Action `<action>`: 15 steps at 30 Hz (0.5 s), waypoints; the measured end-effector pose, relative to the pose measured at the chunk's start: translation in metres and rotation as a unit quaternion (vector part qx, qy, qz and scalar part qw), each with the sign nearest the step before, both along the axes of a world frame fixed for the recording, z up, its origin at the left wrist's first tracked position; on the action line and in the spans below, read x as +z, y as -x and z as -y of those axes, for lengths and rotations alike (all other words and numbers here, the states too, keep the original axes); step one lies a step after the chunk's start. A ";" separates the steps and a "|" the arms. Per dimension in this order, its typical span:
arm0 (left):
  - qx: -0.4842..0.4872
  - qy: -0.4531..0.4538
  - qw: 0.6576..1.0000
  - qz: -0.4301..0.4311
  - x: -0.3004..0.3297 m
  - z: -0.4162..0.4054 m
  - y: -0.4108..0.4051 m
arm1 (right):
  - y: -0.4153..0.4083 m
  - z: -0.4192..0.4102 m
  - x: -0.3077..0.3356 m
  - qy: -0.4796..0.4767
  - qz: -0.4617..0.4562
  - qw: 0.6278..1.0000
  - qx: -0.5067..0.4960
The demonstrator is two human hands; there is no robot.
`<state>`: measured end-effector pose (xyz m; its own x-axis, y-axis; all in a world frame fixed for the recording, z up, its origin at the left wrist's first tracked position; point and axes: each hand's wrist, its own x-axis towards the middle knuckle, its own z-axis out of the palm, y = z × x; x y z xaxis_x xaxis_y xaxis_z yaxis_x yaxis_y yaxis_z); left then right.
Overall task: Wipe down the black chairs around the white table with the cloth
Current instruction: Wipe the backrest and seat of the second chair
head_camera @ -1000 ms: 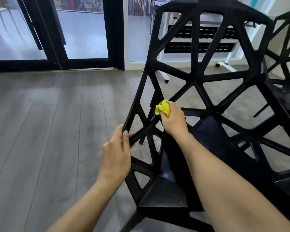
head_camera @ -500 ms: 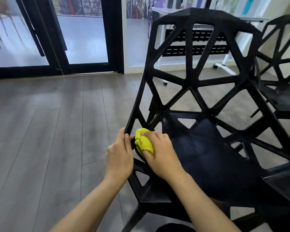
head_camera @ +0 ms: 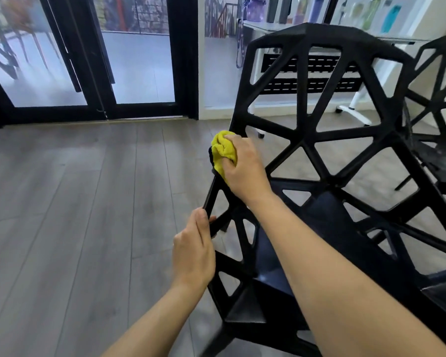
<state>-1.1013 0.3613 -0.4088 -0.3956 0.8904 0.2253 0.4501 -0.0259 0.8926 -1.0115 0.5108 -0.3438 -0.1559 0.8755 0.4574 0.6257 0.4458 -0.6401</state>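
Cloth (head_camera: 223, 152), yellow and bunched, is sitting in my right hand (head_camera: 245, 171), whose fingers are curling round it and pressing it against the left edge strut of the near black chair (head_camera: 345, 140). I am gripping that same strut lower down with my left hand (head_camera: 193, 251), fingers wrapping it, above the grey wood floor (head_camera: 75, 202).

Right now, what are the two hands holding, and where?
Right hand grips a bunched yellow cloth against the black lattice chair's left edge; left hand grips that edge strut lower down.
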 end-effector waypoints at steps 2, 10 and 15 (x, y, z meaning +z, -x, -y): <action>0.003 -0.016 1.000 -0.010 0.001 0.001 0.000 | -0.009 0.038 -0.018 0.005 0.010 1.000 0.019; 0.008 -0.032 0.999 0.003 0.004 0.002 -0.004 | -0.053 0.144 -0.048 0.080 0.087 0.980 0.161; 0.014 -0.138 0.955 -0.264 0.015 0.007 -0.021 | -0.104 0.133 -0.044 -0.019 0.197 0.980 -0.019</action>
<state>-1.0803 0.3538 -0.3939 -0.1853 0.7593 0.6239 0.8391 -0.2082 0.5026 -0.9078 0.3779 -0.3882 -0.2949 0.8672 0.4013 0.8372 0.4369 -0.3290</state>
